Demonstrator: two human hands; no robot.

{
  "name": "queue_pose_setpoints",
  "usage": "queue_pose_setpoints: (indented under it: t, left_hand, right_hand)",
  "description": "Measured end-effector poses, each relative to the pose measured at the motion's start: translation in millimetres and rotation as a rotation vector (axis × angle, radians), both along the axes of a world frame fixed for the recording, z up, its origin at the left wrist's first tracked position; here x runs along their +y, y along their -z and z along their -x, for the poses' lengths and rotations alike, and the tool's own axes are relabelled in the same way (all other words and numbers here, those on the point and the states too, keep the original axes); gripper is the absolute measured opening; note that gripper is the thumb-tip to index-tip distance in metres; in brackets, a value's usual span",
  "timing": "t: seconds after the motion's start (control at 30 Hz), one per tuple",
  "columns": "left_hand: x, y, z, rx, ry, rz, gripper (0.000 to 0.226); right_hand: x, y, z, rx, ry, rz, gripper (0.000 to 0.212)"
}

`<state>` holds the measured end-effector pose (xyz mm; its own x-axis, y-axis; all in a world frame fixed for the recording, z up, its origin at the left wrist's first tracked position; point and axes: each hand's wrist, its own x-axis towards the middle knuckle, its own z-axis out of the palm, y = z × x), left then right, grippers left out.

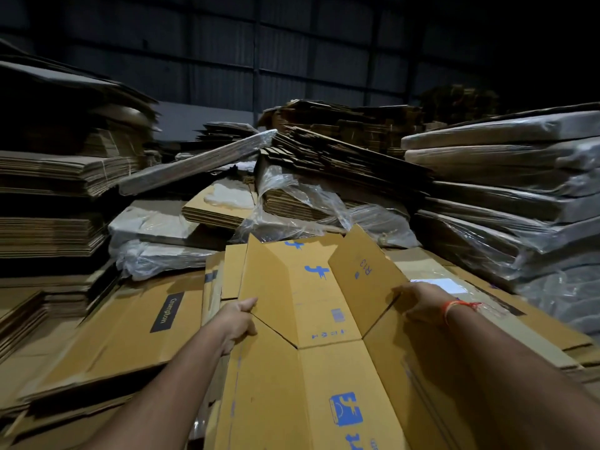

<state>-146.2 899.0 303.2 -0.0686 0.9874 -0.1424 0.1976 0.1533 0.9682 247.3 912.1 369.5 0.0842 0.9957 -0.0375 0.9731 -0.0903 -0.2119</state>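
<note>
Dark warehouse wall (pixel 227 66) behind stacks of flattened cardboard (pixel 65 170). The tan corrugated cardboard carton with blue print (pixel 311 287) lies dead ahead on the pile, long axis away from me. My left hand (pixel 240 323) grips its left flap and my right hand (pixel 418 303) curls round its right, both equally near.

We held a partly unfolded tan cardboard carton (pixel 311 287) with blue printed logos between our left fingers (pixel 247 303) and right fingers (pixel 402 292), its side flaps raised just beyond them.

The blue-printed flattened cardboard box (pixel 311 319) lies nearest, probably on more flat cartons (pixel 431 267). Left of it lies a black-labelled flat brown carton (pixel 130 339); behind, plastic-wrapped cardboard bundles (pixel 292 199); right, stacked wrapped sheets (pixel 513 190).
</note>
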Motion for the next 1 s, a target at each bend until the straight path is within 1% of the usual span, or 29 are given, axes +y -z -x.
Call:
queue_pose_setpoints:
  t: [0.17,0.4,0.53,0.67,0.83,1.0]
  left_hand:
    - [38.6,-14.2,-16.5,0.019,-0.031,0.024,0.078]
    - [89.0,-21.1,-28.3,0.063,-0.076,0.042,0.077]
    - [109.8,-21.9,-30.4,0.067,-0.112,0.051,0.077]
    - [128.8,-19.1,-27.7,0.095,-0.126,0.066,0.079]
    - [155.6,-13.3,-16.9,0.096,-0.156,0.074,0.079]
    - [178.7,-11.1,-3.6,0.167,-0.149,0.102,0.078]
  right_hand:
    - [60.2,-2.0,-22.9,0.05,-0.047,-0.019,0.074]
    - [131.3,-0.5,-46.3,0.152,-0.092,-0.024,0.074]
    - [158.5,3.0,-55.6,0.23,-0.105,-0.024,0.073]
    - [182.1,6.3,-59.3,0.239,-0.145,-0.033,0.068]
    - [210.4,9.2,-58.5,0.28,-0.197,0.0,0.073]
    - [228.6,16.3,-58.9,0.294,-0.172,0.007,0.07]
